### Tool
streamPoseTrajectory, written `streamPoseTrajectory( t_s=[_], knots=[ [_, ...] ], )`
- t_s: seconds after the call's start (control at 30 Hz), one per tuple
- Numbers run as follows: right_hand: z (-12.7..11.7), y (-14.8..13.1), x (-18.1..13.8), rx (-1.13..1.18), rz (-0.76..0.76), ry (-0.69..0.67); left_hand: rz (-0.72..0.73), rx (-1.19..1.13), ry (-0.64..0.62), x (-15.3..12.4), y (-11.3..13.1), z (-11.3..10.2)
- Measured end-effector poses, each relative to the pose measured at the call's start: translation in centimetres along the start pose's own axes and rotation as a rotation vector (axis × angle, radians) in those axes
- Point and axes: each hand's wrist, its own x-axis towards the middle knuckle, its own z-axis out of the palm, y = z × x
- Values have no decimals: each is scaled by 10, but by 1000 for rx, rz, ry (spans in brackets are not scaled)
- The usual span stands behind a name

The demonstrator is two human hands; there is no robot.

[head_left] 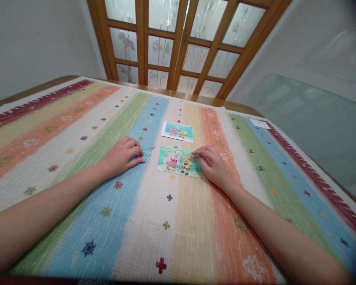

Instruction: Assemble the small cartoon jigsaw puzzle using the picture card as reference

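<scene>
Two bare forearms (41, 209) stretch over a striped tablecloth (148, 229). Between the hands lies a SpongeBob jigsaw puzzle (178, 163), apparently with gaps; a matching picture card (178, 131) sits just beyond. Left hand (123, 156) curls over loose jigsaw pieces (148, 149); whether it pinches one, I cannot tell. Right hand (210, 161) extends its index finger over the puzzle's upper right, other fingers folded; any pinch is hidden. Sideways pressure there could dislodge fitted pieces; a left-hand sweep could scatter loose ones.
</scene>
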Motion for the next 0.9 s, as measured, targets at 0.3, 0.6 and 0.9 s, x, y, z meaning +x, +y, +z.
streamPoseTrajectory(
  t_s=[0.3,0.6,0.9],
  knots=[
    [1,-3,3,-9,20,-1,89,312,63,11,9,-1],
    [7,-41,9,60,-73,-12,56,209,138,17,49,-8],
    [17,-84,6,125,-45,-168,120,144,79,36,87,-10]
  ],
)
